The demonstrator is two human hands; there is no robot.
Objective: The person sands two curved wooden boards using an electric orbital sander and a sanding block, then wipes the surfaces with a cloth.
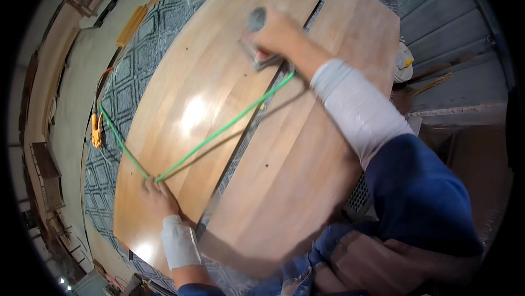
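Blurring smears the right hand (pixel 276 33) and the power sander (pixel 258 41) it grips, so the tool's shape is hard to read: a grey rounded top, a flat base and a touch of red are all that come through. Its fingers are wrapped over the tool's body, closed on it, pressing it to the far part of the left wooden panel (pixel 202 104), near the gap between the two boards. The left hand (pixel 157 197) lies nearly flat on the near end of that same panel, fingers spread a little, pinning the green cord (pixel 219 131) where it bends; whether any finger curls round the cord cannot be told. White sleeves cover both forearms, and the dark blue clothing at the lower right hides the near corner of the right wooden panel (pixel 311 154).

Both panels lie side by side on a counter (pixel 128 82) covered with a grey cloth patterned in diamonds, a narrow dark slot between them. Around it, pale floor shows on the left with wooden frames stacked along the rim, too warped to identify.

Smooth and glossy, the panels are made of long glued strips in warm tan, with glare spots on the left one. From the sander the cord runs taut to the left hand, then back up to an orange plug (pixel 96 129) at the counter's left edge.
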